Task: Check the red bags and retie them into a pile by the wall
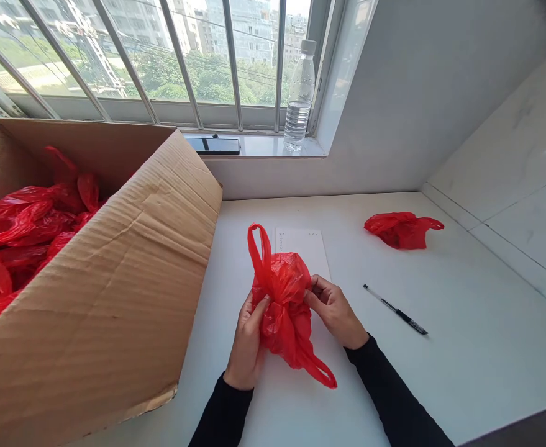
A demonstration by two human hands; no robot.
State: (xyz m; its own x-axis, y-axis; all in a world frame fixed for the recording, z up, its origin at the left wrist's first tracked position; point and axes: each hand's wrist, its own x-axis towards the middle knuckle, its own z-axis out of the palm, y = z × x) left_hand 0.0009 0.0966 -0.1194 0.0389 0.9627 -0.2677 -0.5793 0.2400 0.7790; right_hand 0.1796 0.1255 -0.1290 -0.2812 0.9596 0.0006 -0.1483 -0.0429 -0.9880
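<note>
Between my two hands is a red plastic bag (284, 304), gathered in the middle, with one loop handle pointing up and the other hanging down to the right. My left hand (249, 338) grips its left side, thumb pressed on the front. On the right side, my right hand (335, 310) pinches the plastic between thumb and fingers. What the bag holds, if anything, is hidden. Partly behind it, a sheet of paper (307, 245) with small writing lies on the white table (347, 391).
A large open cardboard box (128, 273) full of red plastic bags (30, 217) stands at left. To the right lie another red bag (400, 230) and a black pen (396, 310). A water bottle (299, 99) and a phone (214, 146) rest on the windowsill.
</note>
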